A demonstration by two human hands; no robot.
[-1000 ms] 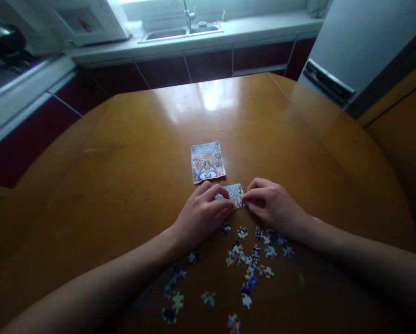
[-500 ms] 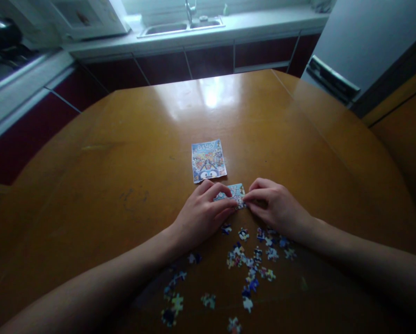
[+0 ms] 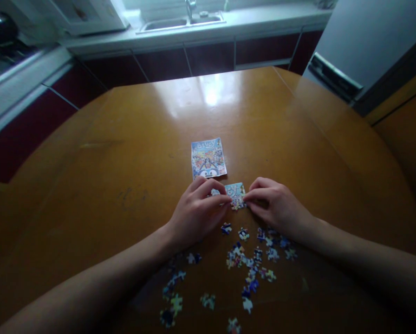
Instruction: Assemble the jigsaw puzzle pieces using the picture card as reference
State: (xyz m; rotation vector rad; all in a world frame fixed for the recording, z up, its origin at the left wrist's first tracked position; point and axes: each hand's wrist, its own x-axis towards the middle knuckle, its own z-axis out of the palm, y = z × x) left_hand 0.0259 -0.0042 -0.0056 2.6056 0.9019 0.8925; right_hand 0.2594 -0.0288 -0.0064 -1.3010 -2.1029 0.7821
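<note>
A small joined section of jigsaw puzzle (image 3: pixel 236 194) lies on the wooden table between both hands. My left hand (image 3: pixel 203 206) covers its left part, thumb and fingertips brought together at its lower edge. At the right edge, my right hand (image 3: pixel 276 202) pinches with thumb and index finger against the section. Whether either pinch contains a loose piece is too small to tell. Just beyond is a printed picture sheet (image 3: pixel 208 157) with a blue cartoon figure.
Loose puzzle pieces (image 3: pixel 251 262) are scattered on the near part of the table (image 3: pixel 141 125), with several more below my left forearm. Past the far table edge are a counter with a sink (image 3: pixel 166 24) and a grey fridge (image 3: pixel 375 41).
My left hand has shifted slightly left, uncovering more of the joined section. My right hand stays at its right edge.
</note>
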